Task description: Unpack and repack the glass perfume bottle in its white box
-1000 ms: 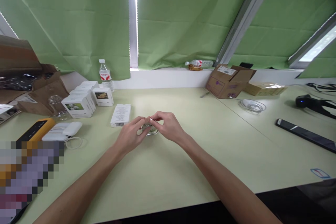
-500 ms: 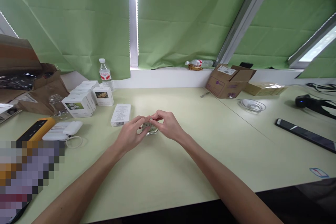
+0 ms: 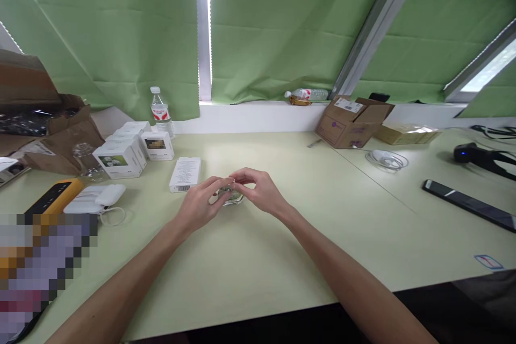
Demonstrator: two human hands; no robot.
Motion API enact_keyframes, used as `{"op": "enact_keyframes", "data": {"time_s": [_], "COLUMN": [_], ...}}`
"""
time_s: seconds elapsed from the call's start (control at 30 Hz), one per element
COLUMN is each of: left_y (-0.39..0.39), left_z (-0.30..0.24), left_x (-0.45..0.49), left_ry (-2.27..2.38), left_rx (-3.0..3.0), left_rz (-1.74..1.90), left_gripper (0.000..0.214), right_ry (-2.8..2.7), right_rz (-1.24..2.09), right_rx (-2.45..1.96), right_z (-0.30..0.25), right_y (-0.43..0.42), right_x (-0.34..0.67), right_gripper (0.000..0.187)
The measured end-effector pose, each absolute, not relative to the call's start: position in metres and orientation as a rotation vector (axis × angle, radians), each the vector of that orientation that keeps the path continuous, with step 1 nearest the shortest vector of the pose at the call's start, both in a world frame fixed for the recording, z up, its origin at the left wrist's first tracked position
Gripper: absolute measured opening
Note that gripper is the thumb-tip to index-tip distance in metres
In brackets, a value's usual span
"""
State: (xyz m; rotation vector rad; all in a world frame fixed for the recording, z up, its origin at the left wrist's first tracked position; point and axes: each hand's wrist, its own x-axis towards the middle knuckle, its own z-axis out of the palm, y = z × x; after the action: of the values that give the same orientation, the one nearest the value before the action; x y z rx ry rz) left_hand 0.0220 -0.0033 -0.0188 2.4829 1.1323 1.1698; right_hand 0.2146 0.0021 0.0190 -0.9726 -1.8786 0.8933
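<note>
Glass jar (image 3: 232,200) — between L hand (image 3: 197,204), R hand (image 3: 260,191), white carton (image 3: 185,174) near

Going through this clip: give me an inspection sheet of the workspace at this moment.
Surface: pale green desk.
Job's things: small glass jar, between the hands.
Grips: left hand and right hand meet over the jar; whether they hold it cannot be told.
Clutter: white boxes, water bottle, cardboard box.
Cables: white coiled cable; black cable.
Surroundings: green blinds, white sill.
</note>
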Motion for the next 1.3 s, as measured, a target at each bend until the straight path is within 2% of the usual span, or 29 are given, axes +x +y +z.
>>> {"op": "enact_keyframes", "data": {"time_s": [0.2, 0.37, 0.67, 1.3], "left_y": [-0.005, -0.006, -0.005, -0.005], "left_z": [-0.015, -0.012, -0.012, -0.013], "left_x": [0.024, 0.024, 0.022, 0.024], "left_ry": [1.133, 1.113, 1.106, 1.114], "left_rx": [2.450, 2.418, 2.416, 2.417], "left_rz": [1.130, 1.122, 1.086, 1.106], "left_gripper": [0.029, 0.027, 0.031, 0.026], "right_ry": [-1.800, -1.722, -1.750, -1.670], "right_rz": [0.965, 0.885, 1.020, 1.089], "right_rx": [-1.032, -1.064, -0.971, -0.949], "right_z": [0.016, 0.008, 0.013, 0.009], "right_y": [0.003, 0.003, 0.003, 0.004], "right_x": [0.213, 0.205, 0.212, 0.208], "right_gripper": [0.019, 0.028, 0.021, 0.026]}}
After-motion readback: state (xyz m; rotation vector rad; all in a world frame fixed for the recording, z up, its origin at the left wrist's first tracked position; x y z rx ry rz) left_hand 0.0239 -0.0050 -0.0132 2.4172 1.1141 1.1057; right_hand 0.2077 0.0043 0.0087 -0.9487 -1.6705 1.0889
